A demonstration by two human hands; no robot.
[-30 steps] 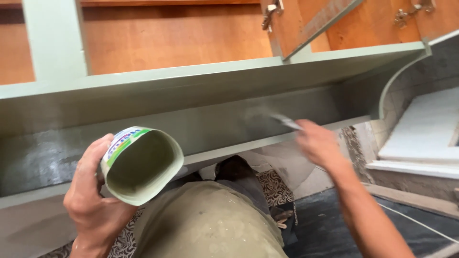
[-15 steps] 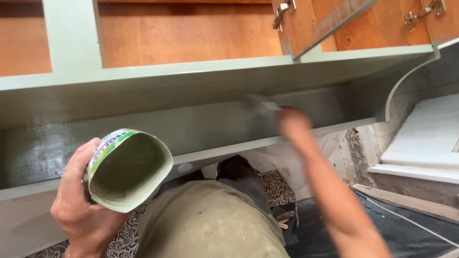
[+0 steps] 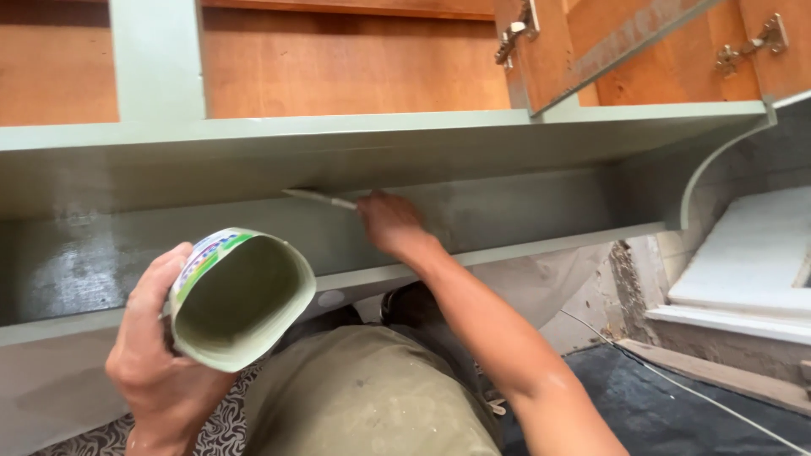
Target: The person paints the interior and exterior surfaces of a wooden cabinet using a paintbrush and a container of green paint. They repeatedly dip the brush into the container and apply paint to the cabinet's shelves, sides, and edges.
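Paint filled the bottom of the squashed plastic tub (image 3: 241, 297) at the left of the view, a pale green container with a printed label round its outside. The left hand (image 3: 160, 363) was wrapped round its side and base, fingers closed on the wall and thumb along the rim edge, holding it tilted with the mouth towards the camera. Such a tub looked light and soft-walled, already pressed out of round, so it would probably buckle under a hard squeeze; the side near the base seemed the safest place to hold it, and wet paint on the rim could make that part slippery.

Further right, the right hand (image 3: 387, 224) was clamped on the handle of a paintbrush (image 3: 317, 198), whose pale handle and bristle end pointed left, against the underside of the green shelf (image 3: 380, 143). The brush appeared thin, light and stiff in the handle, best gripped near the ferrule.

Behind it ran the glossy grey-green back panel (image 3: 524, 211). Above were the orange-brown cupboard interior (image 3: 338, 76) and an open door with metal hinges (image 3: 517, 29). At far right stood a white slab (image 3: 752, 262) above dark sheeting (image 3: 676, 414).
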